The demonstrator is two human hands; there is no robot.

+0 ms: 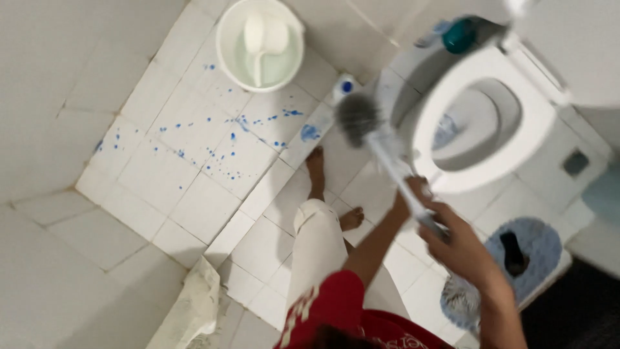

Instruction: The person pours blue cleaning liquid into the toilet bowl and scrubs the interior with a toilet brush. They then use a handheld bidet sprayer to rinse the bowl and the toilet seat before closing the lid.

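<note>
Over the white tiled floor [194, 194], in the head view, I have a toilet brush [381, 145] raised in both hands, its dark bristle head hanging just left of the toilet [481, 119] and above the tiles, not in the bowl. My right hand [462, 249] is wrapped shut around the lower end of the white handle; my left hand [416, 194] sits higher on the same handle, fingers closed on it, though motion blur softens the detail.

Judging progress: blue cleaner is already spattered across the floor tiles and a streak of it shows inside the bowl, so the liquid looks applied. I see no foam or wiped patches, so the scrubbing seems largely left to do.

The brush has a long pale handle and a round, dark grey head, blurred. A white bottle with a blue cap [342, 87] lies near it on the floor, and a white bucket [226, 45] with a scoop inside stands further off.
</note>
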